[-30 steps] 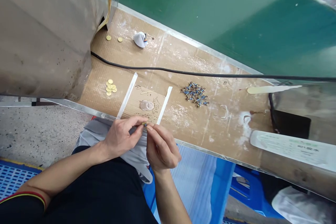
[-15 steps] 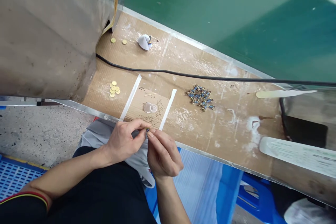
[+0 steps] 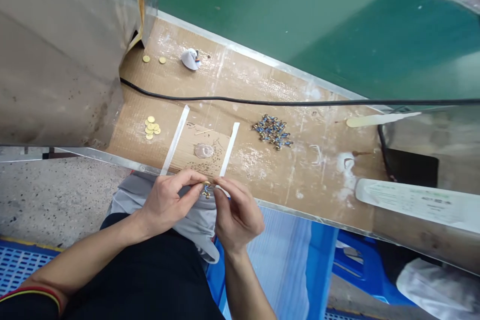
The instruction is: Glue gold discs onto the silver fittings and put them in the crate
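My left hand [image 3: 167, 205] is closed in a pinch on a small gold-and-blue metal piece [image 3: 206, 193], with a gold edge at the fingertips and the blue part hanging below. Just to its right, my right hand [image 3: 240, 215] has thumb and forefinger pressed together; what lies between them is too small to make out. Beyond the hands, on cardboard, lie a clear round plastic piece [image 3: 204, 150], a thin stick [image 3: 203, 132] and scattered dark specks. A heap of similar blue-and-gold pieces [image 3: 272, 131] is to the right, and a cluster of gold discs [image 3: 151, 128] to the left.
Two white tape strips [image 3: 175, 141] flank the specks. A black cable [image 3: 240, 102] crosses the cardboard-covered bench [image 3: 277, 180]. Farther back are a crumpled white paper piece [image 3: 191, 59] and two loose discs. A metal housing [image 3: 60, 55] stands left; a white printed strip [image 3: 412, 205] lies right.
The hands have drawn slightly apart, and the blue-and-gold piece now hangs visibly below the left fingertips. The view has shifted, so the bench items appear farther left.
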Tool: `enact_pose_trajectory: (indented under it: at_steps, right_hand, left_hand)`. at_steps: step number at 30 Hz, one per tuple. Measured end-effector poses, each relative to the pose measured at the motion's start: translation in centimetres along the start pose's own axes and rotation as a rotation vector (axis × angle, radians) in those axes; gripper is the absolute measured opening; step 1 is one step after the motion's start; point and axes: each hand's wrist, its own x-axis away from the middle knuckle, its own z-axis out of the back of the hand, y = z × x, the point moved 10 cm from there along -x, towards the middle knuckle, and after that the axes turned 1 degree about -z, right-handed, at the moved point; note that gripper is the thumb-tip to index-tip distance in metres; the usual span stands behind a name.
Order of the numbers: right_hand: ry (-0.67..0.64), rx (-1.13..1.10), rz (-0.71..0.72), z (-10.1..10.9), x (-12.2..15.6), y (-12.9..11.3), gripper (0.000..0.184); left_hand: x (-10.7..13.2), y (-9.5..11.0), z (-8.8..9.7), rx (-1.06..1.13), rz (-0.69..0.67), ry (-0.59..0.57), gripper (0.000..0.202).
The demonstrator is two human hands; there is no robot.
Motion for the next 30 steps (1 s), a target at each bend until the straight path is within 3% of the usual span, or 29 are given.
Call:
enact_pose_trajectory:
  at_steps: [5, 20, 30]
  right_hand:
    - [-0.089, -0.09, -0.117, -0.7, -0.7, 0.7, 0.024]
    - [-0.051, -0.235, -0.294, 0.8, 0.4, 2.4, 0.026]
    - [-0.054, -0.298, -0.349, 2.1, 0.9, 3.5, 0.022]
  left_hand:
    - [-0.2, 0.3, -0.1, -0.031, -0.014, -0.006, 0.017]
    - [-0.1, 0.6, -2.4, -0.135, 0.085, -0.119, 0.014]
    - [0.0, -1.1, -4.3, 0.033, 0.202, -0.102, 0.01]
